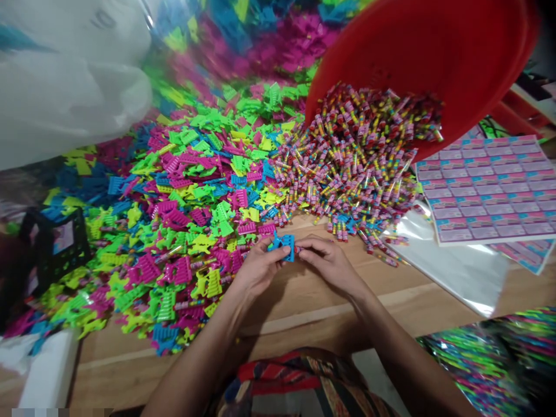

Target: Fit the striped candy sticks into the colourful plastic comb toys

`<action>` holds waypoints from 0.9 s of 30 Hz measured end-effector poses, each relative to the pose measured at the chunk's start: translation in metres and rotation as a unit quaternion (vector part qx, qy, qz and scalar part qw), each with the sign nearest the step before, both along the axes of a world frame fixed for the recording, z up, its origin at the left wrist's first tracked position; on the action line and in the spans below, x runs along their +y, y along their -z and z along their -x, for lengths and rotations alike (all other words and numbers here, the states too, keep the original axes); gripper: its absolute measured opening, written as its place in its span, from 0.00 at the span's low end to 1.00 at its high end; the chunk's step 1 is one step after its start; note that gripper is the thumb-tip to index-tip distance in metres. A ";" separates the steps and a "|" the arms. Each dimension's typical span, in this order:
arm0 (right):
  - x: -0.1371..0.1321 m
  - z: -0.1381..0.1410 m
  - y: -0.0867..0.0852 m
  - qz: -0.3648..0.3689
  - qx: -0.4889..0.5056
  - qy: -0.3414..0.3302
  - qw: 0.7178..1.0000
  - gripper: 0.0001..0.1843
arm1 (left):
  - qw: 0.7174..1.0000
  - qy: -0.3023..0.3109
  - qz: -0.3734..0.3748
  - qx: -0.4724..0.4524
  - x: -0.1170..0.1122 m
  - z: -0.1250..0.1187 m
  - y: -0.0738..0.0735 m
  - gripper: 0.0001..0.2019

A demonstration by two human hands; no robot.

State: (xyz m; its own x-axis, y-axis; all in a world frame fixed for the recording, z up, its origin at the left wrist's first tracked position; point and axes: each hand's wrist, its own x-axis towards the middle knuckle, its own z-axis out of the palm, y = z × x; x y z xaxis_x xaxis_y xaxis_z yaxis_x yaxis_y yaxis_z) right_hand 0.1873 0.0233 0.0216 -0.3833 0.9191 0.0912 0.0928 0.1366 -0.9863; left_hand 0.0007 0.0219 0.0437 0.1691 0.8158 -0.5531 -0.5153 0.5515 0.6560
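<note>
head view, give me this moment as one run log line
left hand: holds blue plastic piece | right hand: at piece's right edge, grip unclear | nearby: colored plastic pile, small tubes, red tub, printed sheets

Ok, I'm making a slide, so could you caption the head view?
Left hand holds a blue plastic piece, right hand beside it, before heaps of bright pieces and small tubes.

a softly lit brown wooden table [319, 304] shows paler grain streaks.
</note>
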 end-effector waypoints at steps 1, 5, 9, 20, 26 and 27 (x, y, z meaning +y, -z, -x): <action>0.000 0.001 0.000 -0.003 0.008 0.002 1.000 0.09 | 1.000 0.000 -0.002 0.000 0.000 0.000 0.000 0.25; 0.001 0.004 0.002 -0.013 0.015 0.013 1.000 0.08 | 0.998 -0.014 -0.047 0.044 -0.002 -0.003 0.002 0.23; -0.001 0.007 0.002 -0.053 -0.011 0.036 0.998 0.07 | 0.985 -0.033 -0.118 0.118 -0.003 -0.007 0.002 0.21; -0.006 0.013 0.004 -0.140 -0.090 0.056 0.985 0.09 | 0.969 -0.052 -0.137 0.200 -0.013 -0.011 0.010 0.14; -0.014 0.016 0.002 -0.146 -0.109 0.010 0.983 0.13 | 0.964 -0.013 -0.147 0.221 -0.019 -0.003 0.000 0.14; -0.016 0.014 0.000 -0.149 -0.110 -0.007 0.983 0.13 | 0.960 0.002 -0.145 0.240 -0.021 0.005 -0.006 0.14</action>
State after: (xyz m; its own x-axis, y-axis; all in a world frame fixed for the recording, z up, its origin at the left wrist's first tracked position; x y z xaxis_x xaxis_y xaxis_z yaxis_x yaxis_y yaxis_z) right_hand 0.1731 0.0078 0.0218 -0.4368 0.8584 0.2689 0.2943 0.4189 -0.8590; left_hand -0.0038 0.0010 0.0500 -0.0454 0.9471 -0.3178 -0.1133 0.3112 0.9436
